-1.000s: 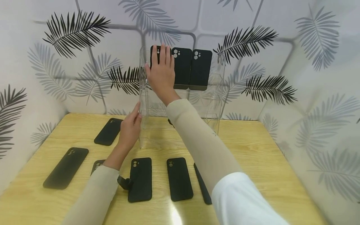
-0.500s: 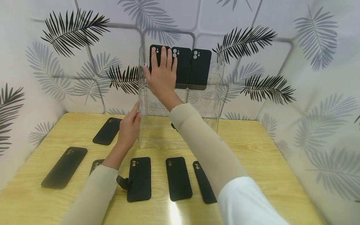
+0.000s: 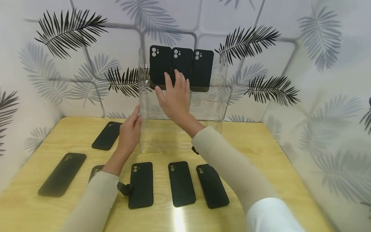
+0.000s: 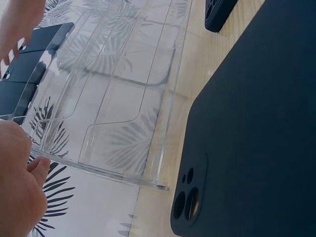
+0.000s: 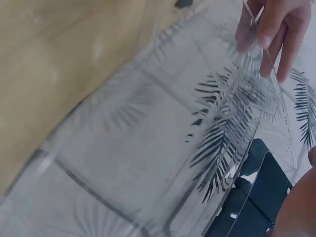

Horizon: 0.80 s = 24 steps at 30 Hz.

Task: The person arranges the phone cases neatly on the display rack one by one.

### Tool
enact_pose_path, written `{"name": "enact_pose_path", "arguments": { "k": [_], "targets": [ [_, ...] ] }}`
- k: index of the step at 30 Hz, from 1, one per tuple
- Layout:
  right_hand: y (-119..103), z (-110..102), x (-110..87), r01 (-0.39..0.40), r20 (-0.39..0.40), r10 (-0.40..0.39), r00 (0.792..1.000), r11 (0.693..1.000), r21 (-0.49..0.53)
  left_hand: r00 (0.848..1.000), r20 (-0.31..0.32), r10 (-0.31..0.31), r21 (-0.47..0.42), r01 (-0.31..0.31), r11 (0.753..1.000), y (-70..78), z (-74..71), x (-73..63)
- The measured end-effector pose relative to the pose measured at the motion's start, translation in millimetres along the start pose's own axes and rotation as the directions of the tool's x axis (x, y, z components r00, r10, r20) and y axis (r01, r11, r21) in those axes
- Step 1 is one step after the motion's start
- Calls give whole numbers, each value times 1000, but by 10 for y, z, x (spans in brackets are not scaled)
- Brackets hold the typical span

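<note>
A clear plastic display stand (image 4: 118, 94) rises at the back of the table. Three black phone cases lean upright side by side on its top tier: a left case (image 3: 160, 62), a middle case (image 3: 181, 58) and a right case (image 3: 202, 69). My left hand (image 3: 130, 130) grips the stand's left side edge, thumb and fingers on either side of the panel in the right wrist view. My right hand (image 3: 175, 100) is before the middle case's lower part, fingers spread and holding nothing; it hides that case's bottom.
More black phone cases lie on the wooden table (image 3: 246, 154): a front row (image 3: 182, 183), one at far left (image 3: 62, 174) and one (image 3: 106, 135) beside the stand. My left sleeve partly covers another (image 3: 95, 170). A leaf-patterned wall (image 3: 185, 19) stands close behind the stand.
My right hand has come down and away from the left case, which now shows fully on the top tier. The left hand keeps its grip on the stand's side.
</note>
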State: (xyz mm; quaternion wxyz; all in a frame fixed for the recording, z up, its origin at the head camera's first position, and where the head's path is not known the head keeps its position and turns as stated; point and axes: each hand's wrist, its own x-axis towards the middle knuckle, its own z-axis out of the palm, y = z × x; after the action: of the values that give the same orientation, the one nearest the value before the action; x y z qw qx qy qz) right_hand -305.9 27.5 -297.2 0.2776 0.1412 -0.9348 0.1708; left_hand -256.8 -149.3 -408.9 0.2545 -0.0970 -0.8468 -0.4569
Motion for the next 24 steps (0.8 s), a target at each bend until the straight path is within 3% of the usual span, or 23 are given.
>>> {"name": "enact_pose_path", "arguments": {
  "k": [4,11,24],
  "targets": [
    [89,19,-287,50,36,-52,998,997,64,1000,-7,-9,-12,9,1000,-21,-27,-4],
    [268,-32,-769,97,85,-104,991,992,83,1000,-13,9,-10,-9,1000,3,-37,3],
    [814,-160,-1477,-17,207,-7,978,994,113,999,-25,-23,-35,22,999,38,7,49]
  ]
}}
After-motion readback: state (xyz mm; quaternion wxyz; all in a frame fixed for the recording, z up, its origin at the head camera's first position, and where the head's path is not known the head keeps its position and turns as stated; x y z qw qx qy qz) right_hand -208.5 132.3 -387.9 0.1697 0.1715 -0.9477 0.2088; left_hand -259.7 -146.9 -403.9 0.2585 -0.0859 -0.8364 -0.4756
